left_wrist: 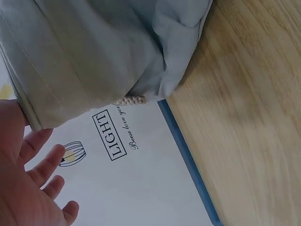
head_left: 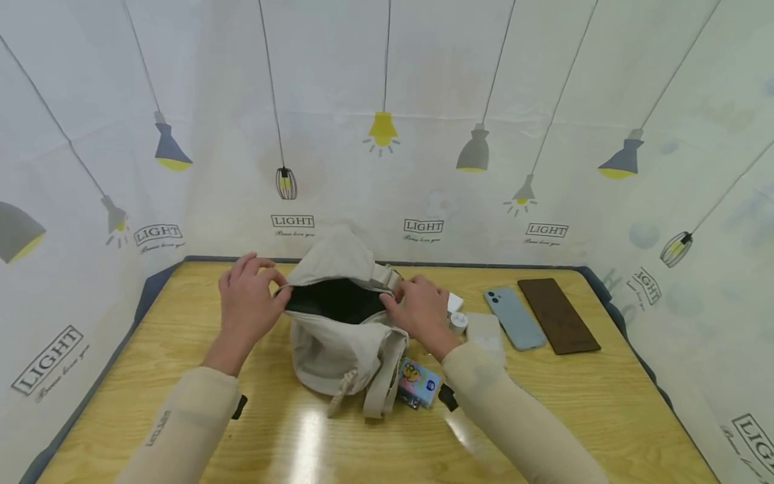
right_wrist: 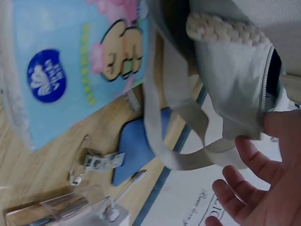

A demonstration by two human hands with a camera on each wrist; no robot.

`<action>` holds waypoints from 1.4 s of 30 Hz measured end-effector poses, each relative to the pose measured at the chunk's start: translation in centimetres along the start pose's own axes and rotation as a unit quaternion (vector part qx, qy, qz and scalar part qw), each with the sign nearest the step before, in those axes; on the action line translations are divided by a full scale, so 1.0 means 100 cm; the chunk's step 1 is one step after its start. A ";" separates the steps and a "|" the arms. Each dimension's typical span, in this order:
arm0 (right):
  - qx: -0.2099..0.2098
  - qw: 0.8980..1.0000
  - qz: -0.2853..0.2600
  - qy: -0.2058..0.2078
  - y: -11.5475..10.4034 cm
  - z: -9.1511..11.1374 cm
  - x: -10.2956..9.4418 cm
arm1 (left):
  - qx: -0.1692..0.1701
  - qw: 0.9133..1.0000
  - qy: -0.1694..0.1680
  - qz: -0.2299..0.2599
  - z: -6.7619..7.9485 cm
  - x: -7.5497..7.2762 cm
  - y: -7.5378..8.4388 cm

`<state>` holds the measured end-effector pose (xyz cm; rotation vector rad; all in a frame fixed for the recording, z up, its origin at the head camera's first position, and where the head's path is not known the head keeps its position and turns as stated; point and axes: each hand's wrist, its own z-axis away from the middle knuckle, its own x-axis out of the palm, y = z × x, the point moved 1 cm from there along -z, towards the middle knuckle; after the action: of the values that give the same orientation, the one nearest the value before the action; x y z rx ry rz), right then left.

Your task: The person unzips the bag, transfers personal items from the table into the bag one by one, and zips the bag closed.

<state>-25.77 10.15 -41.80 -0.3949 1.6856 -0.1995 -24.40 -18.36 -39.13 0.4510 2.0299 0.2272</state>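
A: In the head view, how is the bag point(head_left: 320, 363) held?

B: By both hands. One end of its mouth point(head_left: 338, 299) is pinched by the left hand point(head_left: 249, 299), the other by the right hand point(head_left: 420, 309). The mouth is thus set between the two grips, its long axis drawn from hand to hand, and neither hand is placed clearly nearer.

A: What is found about the grips?

B: On the outer side of the right hand, the phone point(head_left: 514, 319) is laid, with the brown case point(head_left: 559, 316) farther out. Nearer the wearer than that hand, just beside the bag, the tissue pack point(head_left: 420, 382) is seen.

A: From the left wrist?

B: The rim's corner is pinched between thumb and forefinger; the other fingers point(left_wrist: 47, 164) are left spread, with nothing held.

A: From the right wrist?

B: The rim is likewise pinched by thumb and forefinger, at the end of the zip point(right_wrist: 265, 89). Beside that grip, the strap point(right_wrist: 182, 163) is looped.
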 end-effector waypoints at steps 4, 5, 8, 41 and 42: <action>-0.032 0.999 0.020 0.027 0.006 -0.002 0.006 | -0.006 0.999 0.046 0.020 -0.001 -0.005 0.002; -0.046 0.998 0.026 0.041 0.007 -0.002 0.006 | -0.008 0.998 0.061 0.026 -0.002 -0.008 0.003; -0.084 0.991 0.044 0.092 0.007 -0.002 0.005 | -0.009 0.993 0.110 0.046 -0.003 -0.019 0.005; -0.085 0.995 0.031 0.037 0.003 -0.006 0.014 | -0.012 0.997 0.070 0.023 0.013 -0.044 -0.007; -0.086 0.995 0.030 0.038 0.002 -0.006 0.015 | -0.013 0.997 0.067 0.022 0.013 -0.042 -0.007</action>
<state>-26.56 9.75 -43.19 -0.4690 1.7938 -0.0237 -21.61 -20.81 -36.59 0.4764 2.1467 0.3172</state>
